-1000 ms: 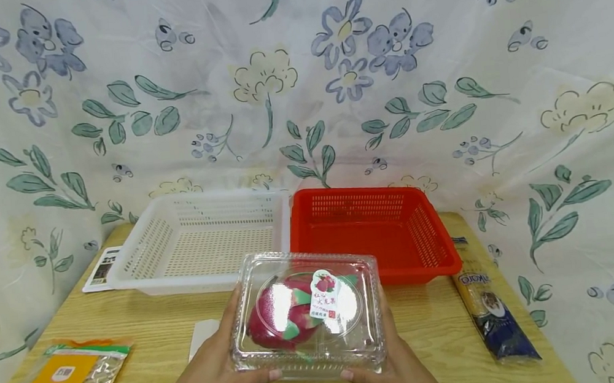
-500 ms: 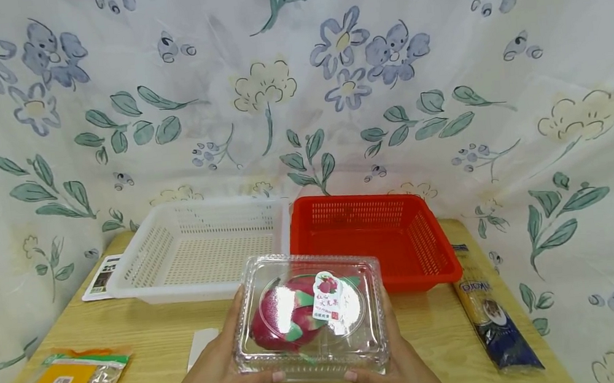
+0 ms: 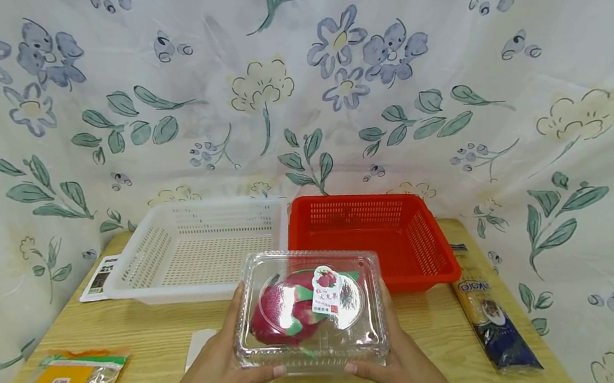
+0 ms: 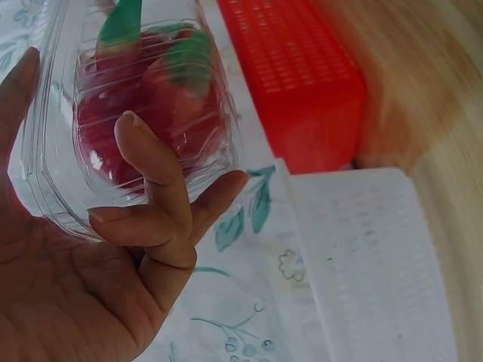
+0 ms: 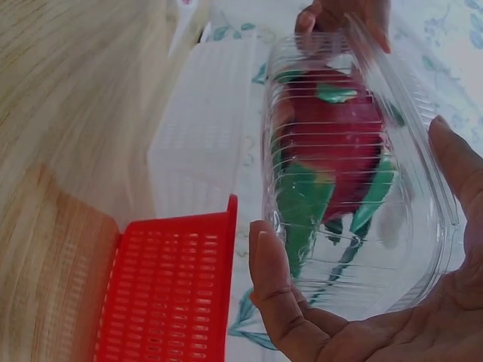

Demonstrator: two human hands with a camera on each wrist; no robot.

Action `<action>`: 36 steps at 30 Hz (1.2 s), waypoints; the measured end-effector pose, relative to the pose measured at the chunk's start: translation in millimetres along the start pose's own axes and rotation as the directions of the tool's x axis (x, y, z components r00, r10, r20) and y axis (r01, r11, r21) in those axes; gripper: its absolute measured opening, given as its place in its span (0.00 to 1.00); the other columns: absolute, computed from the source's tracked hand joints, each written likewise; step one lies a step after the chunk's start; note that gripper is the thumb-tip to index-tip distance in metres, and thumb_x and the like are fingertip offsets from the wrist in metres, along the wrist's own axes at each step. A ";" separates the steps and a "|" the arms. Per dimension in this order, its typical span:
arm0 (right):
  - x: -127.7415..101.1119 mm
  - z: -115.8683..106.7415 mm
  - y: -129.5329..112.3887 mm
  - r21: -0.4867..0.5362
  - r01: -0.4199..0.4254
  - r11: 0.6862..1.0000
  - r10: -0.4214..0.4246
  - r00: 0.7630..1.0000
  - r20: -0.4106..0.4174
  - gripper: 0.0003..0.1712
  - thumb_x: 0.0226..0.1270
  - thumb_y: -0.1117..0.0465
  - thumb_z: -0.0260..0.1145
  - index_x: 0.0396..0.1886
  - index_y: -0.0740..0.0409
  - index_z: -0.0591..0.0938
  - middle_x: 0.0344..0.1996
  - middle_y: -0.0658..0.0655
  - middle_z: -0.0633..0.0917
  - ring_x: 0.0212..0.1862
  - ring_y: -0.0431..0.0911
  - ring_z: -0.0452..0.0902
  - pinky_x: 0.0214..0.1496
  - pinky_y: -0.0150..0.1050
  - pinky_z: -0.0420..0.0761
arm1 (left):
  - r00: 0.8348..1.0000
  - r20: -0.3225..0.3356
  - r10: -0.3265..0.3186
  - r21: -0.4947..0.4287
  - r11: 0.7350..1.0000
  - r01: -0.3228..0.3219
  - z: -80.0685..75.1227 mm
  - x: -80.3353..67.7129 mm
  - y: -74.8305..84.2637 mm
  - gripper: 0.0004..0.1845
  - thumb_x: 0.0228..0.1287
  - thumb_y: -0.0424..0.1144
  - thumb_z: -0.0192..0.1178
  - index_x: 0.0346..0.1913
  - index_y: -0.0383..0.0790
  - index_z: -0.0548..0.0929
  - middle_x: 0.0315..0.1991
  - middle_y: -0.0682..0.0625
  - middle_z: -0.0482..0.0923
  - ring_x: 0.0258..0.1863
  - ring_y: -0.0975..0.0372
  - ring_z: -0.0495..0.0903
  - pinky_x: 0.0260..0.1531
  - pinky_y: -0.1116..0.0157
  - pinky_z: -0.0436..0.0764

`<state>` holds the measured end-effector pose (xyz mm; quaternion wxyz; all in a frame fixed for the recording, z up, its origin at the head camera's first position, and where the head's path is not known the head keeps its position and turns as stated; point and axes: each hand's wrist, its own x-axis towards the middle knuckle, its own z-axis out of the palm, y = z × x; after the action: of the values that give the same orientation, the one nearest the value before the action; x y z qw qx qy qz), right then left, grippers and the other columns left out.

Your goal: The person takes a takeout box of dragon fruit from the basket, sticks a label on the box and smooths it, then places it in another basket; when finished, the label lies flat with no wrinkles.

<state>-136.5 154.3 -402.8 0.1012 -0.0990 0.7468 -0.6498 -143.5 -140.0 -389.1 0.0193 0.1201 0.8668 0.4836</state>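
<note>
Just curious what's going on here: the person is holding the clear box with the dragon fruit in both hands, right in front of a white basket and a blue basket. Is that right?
Nearly. Both hands, left hand and right hand, do hold the clear box with the dragon fruit, in front of a white basket. But the other basket is red, not blue, as the head view shows.

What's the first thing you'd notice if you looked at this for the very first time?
Probably the clear plastic box with a bright pink dragon fruit inside, held above the wooden table between the left hand and right hand. Just behind it, a red basket sits beside a white basket.
</note>
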 end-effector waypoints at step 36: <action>22.1 -14.8 -0.7 -0.152 0.135 0.979 -0.150 0.984 -0.092 0.77 0.47 0.61 0.82 0.79 0.27 0.34 0.79 0.59 0.50 0.64 0.65 0.72 0.54 0.51 0.82 | 0.998 0.010 0.068 0.008 0.998 -0.068 -0.6 31.5 4.3 0.70 0.43 0.58 0.79 0.79 0.68 0.35 0.76 0.40 0.57 0.63 0.39 0.72 0.50 0.34 0.76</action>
<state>-161.9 162.1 -400.6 0.0083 -0.1256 0.7872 -0.6037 -173.3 -131.2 -382.6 0.0062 0.1520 0.8641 0.4797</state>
